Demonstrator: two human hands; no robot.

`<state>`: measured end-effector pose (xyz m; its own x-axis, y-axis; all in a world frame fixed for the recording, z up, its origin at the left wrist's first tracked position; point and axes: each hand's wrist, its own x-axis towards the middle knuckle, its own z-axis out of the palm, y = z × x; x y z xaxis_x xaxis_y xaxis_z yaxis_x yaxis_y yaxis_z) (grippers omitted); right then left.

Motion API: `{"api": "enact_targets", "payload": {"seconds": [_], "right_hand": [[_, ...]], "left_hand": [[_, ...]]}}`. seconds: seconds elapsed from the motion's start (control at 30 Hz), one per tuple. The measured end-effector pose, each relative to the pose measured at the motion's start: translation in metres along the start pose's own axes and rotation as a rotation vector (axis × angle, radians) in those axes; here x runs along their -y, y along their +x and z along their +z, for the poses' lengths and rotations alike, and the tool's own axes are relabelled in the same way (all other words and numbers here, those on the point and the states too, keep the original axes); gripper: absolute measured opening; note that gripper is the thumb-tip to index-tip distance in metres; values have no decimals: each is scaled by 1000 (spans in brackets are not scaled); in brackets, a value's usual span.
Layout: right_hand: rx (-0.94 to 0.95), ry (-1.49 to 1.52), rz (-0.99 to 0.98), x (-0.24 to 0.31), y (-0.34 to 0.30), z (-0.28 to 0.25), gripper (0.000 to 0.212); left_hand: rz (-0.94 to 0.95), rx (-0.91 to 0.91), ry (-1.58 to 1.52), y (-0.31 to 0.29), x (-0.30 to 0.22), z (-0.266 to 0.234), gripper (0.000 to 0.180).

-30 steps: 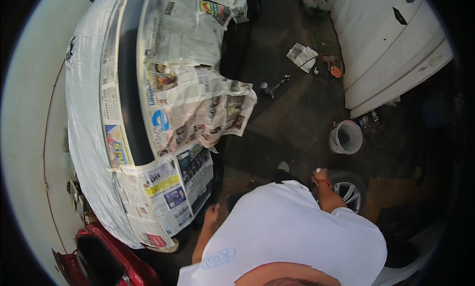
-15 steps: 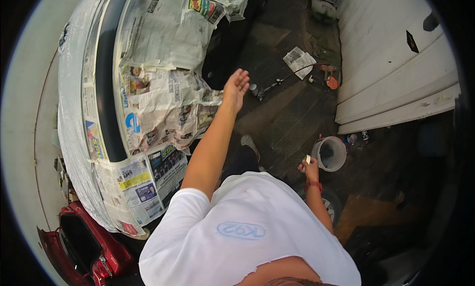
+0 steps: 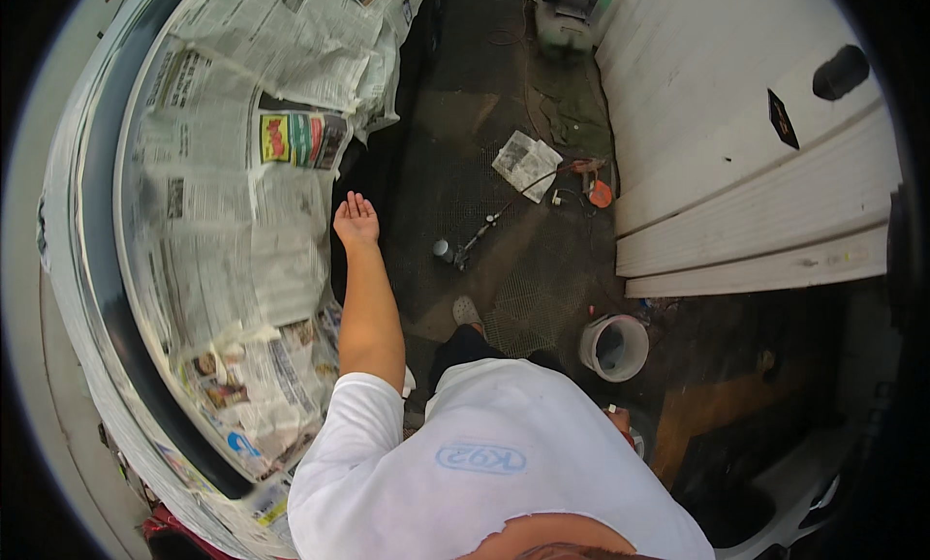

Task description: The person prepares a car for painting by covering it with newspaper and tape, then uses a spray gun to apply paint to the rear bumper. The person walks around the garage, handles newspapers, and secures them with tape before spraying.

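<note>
My left hand (image 3: 356, 219) is held out in the air, palm up with fingers stretched, beside newspaper sheets (image 3: 281, 240) that cover the side of a vehicle. Nothing lies in it. A long dark strip (image 3: 107, 221) of the vehicle shows bare between the paper and the pale sheeting. Low on the right, partly hidden by my shirt, my right hand (image 3: 620, 421) is closed around a small pale object (image 3: 612, 408), too small to name. A white bucket (image 3: 587, 352) stands just beyond that hand.
On the dark floor ahead lie a spray gun (image 3: 457, 257) with a hose and a loose newspaper sheet (image 3: 526, 165). An orange disc-shaped thing (image 3: 600, 194) lies by the white panelled wall (image 3: 736, 172). A greenish machine (image 3: 564, 22) stands far ahead.
My view has shifted forward along the vehicle. My left hand has moved forward beside the papered side, palm now turned up. My right hand has drawn back toward my body, still holding the pale object.
</note>
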<state>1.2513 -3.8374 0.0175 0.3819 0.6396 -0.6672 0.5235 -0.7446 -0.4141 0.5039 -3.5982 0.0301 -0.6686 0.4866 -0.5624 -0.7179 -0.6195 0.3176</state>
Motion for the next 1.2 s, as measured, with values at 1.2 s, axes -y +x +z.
{"api": "enact_targets", "payload": {"seconds": [1.2], "right_hand": [[223,117,-319,647,511,-19,38]], "left_hand": [[415,-460,-255,95,144,119,30]]}}
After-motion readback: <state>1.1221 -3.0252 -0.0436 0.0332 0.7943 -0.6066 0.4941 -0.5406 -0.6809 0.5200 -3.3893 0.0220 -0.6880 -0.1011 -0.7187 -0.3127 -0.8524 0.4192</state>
